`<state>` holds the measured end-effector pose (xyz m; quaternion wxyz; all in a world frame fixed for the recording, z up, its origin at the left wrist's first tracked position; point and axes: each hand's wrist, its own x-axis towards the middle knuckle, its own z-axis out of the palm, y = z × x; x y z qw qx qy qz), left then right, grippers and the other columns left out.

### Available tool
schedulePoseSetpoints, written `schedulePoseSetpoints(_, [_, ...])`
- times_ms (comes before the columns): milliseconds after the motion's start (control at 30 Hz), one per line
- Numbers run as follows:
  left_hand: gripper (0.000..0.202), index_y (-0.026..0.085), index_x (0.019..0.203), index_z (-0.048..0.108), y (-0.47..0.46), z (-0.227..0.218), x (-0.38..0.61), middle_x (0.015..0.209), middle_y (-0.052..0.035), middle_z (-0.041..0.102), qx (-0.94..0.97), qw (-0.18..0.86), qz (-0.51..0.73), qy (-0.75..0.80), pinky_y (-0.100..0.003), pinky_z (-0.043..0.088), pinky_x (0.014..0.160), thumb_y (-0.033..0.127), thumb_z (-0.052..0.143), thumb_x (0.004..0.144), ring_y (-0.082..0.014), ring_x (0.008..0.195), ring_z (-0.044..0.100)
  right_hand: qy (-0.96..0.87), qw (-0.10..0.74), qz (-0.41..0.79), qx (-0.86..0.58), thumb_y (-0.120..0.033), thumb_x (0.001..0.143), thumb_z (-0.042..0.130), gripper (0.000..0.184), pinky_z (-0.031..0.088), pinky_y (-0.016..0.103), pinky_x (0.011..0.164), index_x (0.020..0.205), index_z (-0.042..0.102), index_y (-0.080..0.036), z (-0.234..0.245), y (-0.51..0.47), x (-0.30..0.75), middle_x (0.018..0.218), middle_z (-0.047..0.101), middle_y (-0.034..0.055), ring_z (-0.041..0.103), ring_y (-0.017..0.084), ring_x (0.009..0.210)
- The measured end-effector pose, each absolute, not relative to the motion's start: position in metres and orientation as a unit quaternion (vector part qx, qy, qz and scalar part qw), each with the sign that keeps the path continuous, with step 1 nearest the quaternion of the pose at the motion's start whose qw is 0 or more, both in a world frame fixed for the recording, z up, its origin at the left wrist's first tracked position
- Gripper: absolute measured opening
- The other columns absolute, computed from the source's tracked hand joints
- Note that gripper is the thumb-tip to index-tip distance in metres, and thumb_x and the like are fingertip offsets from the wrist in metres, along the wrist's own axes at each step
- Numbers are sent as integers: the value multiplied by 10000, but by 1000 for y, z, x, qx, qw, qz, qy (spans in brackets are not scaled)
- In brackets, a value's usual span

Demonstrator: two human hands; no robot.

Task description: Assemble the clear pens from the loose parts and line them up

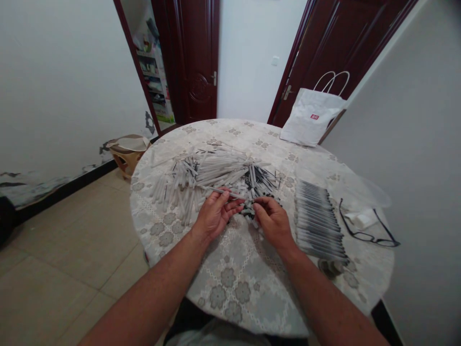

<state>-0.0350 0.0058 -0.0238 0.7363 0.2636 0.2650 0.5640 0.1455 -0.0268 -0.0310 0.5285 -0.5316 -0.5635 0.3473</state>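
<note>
My left hand [215, 214] rests at the near edge of a heap of pale pen barrels [201, 175], its fingers curled round one thin white barrel [219, 191]. My right hand [273, 221] is closed in a pinch over small dark pen parts [249, 210] just in front of a pile of black refills and caps [261, 179]. Both hands sit close together on the round table [237, 269], which has a floral cloth. To the right of my right hand lies a neat row of assembled pens [317, 218].
Black glasses [367, 230] and a clear plastic bag [360, 192] lie at the table's right edge. A white paper bag [311, 120] stands at the back right. A small stool [127, 151] sits on the tiled floor to the left. Dark doors stand behind.
</note>
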Motion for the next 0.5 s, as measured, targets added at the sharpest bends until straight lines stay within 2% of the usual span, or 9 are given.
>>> schedulePoseSetpoints(133, [331, 187, 1053, 543, 5, -24, -33, 994, -82, 756, 277, 738, 551, 272, -367, 625, 814, 268, 787, 844, -250, 926, 772, -528, 550, 402, -507, -430, 894, 676, 277, 463, 234, 493, 1061, 666, -209, -35, -22, 147, 804, 703, 11, 595, 131, 588])
schedulePoseSetpoints(267, [338, 188, 1050, 532, 3, -23, -30, 999, -83, 759, 284, 736, 550, 275, -363, 624, 809, 260, 788, 841, -250, 920, 773, -535, 548, 399, -505, -416, 876, 708, 274, 477, 231, 521, 1045, 686, -201, -33, -23, 144, 863, 724, 34, 631, 138, 662])
schedulePoseSetpoints(500, [361, 193, 1047, 518, 1, -23, -27, 1014, -81, 753, 295, 733, 550, 271, -381, 620, 818, 286, 797, 836, -256, 917, 773, -541, 544, 391, -509, -390, 876, 711, 238, 467, 247, 552, 1018, 692, -200, -32, -24, 142, 836, 717, 27, 609, 132, 638])
